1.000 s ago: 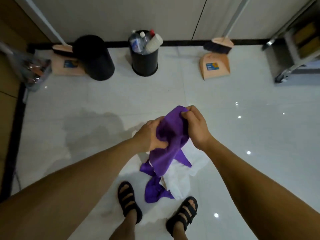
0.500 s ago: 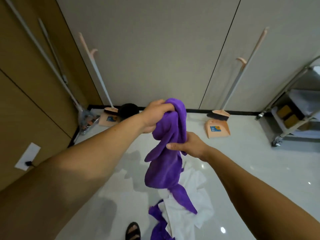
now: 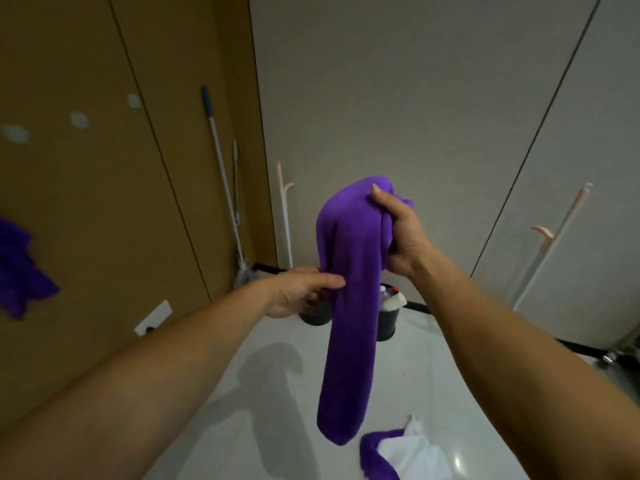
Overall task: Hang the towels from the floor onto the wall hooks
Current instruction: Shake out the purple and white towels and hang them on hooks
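A purple towel (image 3: 349,306) hangs long and bunched in front of me, clear of the floor. My right hand (image 3: 398,237) grips its bunched top. Lower down, my left hand (image 3: 298,294) pinches the towel's left edge with the thumb on the cloth. Three pale wall hooks (image 3: 79,119) sit in a row on the brown wall at the left. Another purple towel (image 3: 17,268) hangs on that wall at the far left edge. A purple towel (image 3: 377,452) and a white towel (image 3: 415,452) lie on the floor at the bottom.
Two black bins (image 3: 386,323) stand by the far wall behind the towel, one holding bottles. A mop (image 3: 221,168) leans in the corner. Two pale broom handles (image 3: 284,209) lean on the grey wall. A wall socket (image 3: 153,317) sits low left. A cart wheel (image 3: 609,358) shows at the right.
The view has lifted from the floor to the walls. The towel rose higher. My right hand moved from its middle to its top; my left hand dropped from the top to its side.
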`<state>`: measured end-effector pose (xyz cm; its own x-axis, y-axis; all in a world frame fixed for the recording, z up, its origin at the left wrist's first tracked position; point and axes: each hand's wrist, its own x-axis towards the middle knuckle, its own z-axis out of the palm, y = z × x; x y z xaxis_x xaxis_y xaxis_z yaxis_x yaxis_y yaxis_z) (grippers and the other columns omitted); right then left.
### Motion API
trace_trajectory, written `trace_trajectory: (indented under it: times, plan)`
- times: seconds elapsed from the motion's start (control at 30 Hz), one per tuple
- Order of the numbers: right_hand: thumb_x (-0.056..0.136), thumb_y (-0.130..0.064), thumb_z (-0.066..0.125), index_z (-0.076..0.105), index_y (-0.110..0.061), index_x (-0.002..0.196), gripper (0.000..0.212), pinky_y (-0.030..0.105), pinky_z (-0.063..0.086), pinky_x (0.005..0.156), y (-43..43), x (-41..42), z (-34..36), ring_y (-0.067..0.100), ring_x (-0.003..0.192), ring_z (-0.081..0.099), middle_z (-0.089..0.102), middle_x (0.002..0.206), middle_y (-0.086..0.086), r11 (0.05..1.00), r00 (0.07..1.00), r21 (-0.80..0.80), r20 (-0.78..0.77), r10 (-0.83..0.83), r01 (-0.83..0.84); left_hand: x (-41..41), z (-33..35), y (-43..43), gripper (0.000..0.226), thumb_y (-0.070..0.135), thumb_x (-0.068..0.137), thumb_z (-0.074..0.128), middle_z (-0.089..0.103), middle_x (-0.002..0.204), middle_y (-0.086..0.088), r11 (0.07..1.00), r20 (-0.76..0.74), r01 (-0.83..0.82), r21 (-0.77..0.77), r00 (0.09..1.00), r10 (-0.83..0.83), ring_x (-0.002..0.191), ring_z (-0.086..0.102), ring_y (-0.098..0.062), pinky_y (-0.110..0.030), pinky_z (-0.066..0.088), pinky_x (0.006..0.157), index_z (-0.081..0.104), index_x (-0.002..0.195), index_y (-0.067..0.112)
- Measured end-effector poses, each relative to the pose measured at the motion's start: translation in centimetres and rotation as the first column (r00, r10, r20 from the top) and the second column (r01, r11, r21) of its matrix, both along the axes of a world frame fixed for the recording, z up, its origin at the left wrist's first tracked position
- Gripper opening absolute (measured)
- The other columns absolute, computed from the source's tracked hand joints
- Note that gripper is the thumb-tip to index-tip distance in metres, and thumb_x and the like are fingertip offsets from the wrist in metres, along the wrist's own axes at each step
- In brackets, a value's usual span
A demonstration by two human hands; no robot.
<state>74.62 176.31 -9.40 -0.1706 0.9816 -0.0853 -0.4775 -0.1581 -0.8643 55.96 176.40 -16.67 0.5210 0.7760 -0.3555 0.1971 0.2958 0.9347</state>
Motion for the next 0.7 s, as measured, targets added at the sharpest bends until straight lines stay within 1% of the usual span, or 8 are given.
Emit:
trace_trajectory:
  times: [0.1,0.2,0.27,0.33,0.43,0.57,0.63,0.7]
  plan:
    - [0.076,-0.045,0.068,0.071,-0.009,0.101,0.045,0.033,0.055,0.081,0.1,-1.6,0.8,0.025,0.089,0.068,0.074,0.093,0.011,0.995,0.993,0.081,0.105,0.051,-0.060,-1.4,1.6,-0.7,0.053,0.027,0.070,0.077,0.071,0.113,-0.007,0.983,0.168,-0.177,0.048,0.972,0.167,0.107,0.064,-0.026,-0.041,0.051,0.088,0.063,0.119,0.015]
    - [0.078,-0.054,0.062,0.070,-0.016,0.104,0.047,0.024,0.053,0.062,-0.7,-3.1,-0.8,0.016,0.079,0.069,0.075,0.089,0.000,0.982,0.960,0.036,0.221,0.171,-0.183,-3.3,3.9,-0.7,0.039,0.020,0.080,0.071,0.068,0.118,-0.012,0.939,0.308,-0.335,0.078,0.904,0.297,0.112,0.062,-0.030,-0.044,0.048,0.097,0.065,0.118,0.011]
    - [0.082,-0.049,0.064,0.068,-0.010,0.116,0.052,0.029,0.058,0.072,-1.1,-4.6,-1.9,0.022,0.097,0.071,0.073,0.109,0.009,0.977,0.940,0.000,0.273,0.204,-0.212,-4.7,4.9,-0.7,0.043,0.018,0.084,0.068,0.064,0.122,-0.020,0.918,0.367,-0.387,0.084,0.869,0.333,0.111,0.063,-0.032,-0.044,0.050,0.098,0.061,0.123,0.003]
    - [0.090,-0.038,0.061,0.066,-0.004,0.118,0.044,0.035,0.056,0.083,-1.1,-6.5,-2.0,0.025,0.102,0.068,0.069,0.117,0.016,0.992,0.954,-0.012,0.272,0.123,-0.125,-6.2,5.8,-1.0,0.042,0.023,0.087,0.064,0.064,0.120,-0.022,0.913,0.366,-0.401,0.068,0.862,0.352,0.106,0.064,-0.030,-0.042,0.050,0.097,0.061,0.121,0.000]
    - [0.095,-0.029,0.055,0.067,-0.006,0.106,0.029,0.036,0.050,0.080,-0.3,-8.7,-1.4,0.021,0.090,0.068,0.073,0.103,0.012,0.999,0.993,-0.021,0.117,-0.024,0.027,-9.1,6.5,-0.7,0.036,0.034,0.091,0.055,0.070,0.110,-0.013,0.897,0.372,-0.441,0.031,0.838,0.399,0.100,0.064,-0.024,-0.039,0.044,0.098,0.065,0.115,0.008]
    - [0.098,-0.031,0.043,0.062,-0.009,0.092,0.030,0.026,0.050,0.057,0.6,-11.2,-0.5,0.018,0.057,0.067,0.070,0.068,0.007,0.989,0.984,-0.099,-0.147,0.098,-0.113,-13.9,7.8,0.9,0.021,0.029,0.093,0.054,0.070,0.088,-0.009,0.853,0.381,-0.520,0.048,0.799,0.466,0.076,0.066,-0.019,-0.028,0.053,0.072,0.066,0.098,0.011]
    - [0.095,-0.032,0.046,0.063,-0.007,0.092,0.031,0.027,0.054,0.058,0.9,-12.9,0.0,0.021,0.062,0.068,0.070,0.074,0.009,0.973,0.963,-0.114,-0.201,0.177,-0.203,-16.4,8.3,1.8,0.018,0.027,0.094,0.053,0.064,0.077,-0.007,0.815,0.359,-0.573,0.083,0.780,0.512,0.069,0.060,-0.018,-0.026,0.052,0.065,0.062,0.084,0.015]
    - [0.094,-0.037,0.045,0.068,-0.004,0.093,0.041,0.031,0.056,0.066,1.4,-14.6,0.4,0.024,0.072,0.070,0.072,0.079,0.011,0.949,0.937,-0.105,-0.224,0.268,-0.297,-18.6,8.4,2.6,0.025,0.032,0.095,0.054,0.061,0.073,-0.006,0.802,0.319,-0.586,0.120,0.787,0.528,0.072,0.057,-0.020,-0.030,0.050,0.072,0.060,0.075,0.017]
